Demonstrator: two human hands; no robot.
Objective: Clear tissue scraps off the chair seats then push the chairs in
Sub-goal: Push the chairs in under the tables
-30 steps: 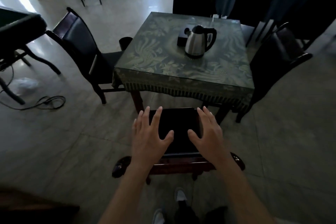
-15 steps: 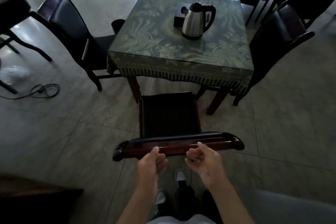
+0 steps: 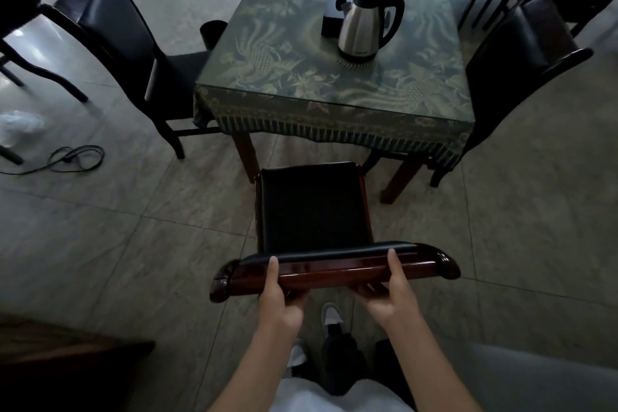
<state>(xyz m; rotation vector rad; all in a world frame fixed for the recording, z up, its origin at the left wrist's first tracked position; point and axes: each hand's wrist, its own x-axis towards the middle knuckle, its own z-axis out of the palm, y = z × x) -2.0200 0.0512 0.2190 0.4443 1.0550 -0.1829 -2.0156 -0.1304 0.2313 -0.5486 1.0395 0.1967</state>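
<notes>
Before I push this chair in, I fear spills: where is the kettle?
The kettle stands on the table, toward its far right, beside a dark box.

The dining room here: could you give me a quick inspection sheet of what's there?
Surface: square table under a green patterned cloth, on grey floor tiles.
Job's things: dark wooden chair with black padded seat, pulled out from the table; no tissue scraps seen on it.
Clutter: steel electric kettle beside a small black box; crumpled white bag on the floor.
Grippers: left hand and right hand both grip the chair's top rail.
Cables: black cord coiled on the floor.
Surroundings: two more dark chairs flank the table.
</notes>
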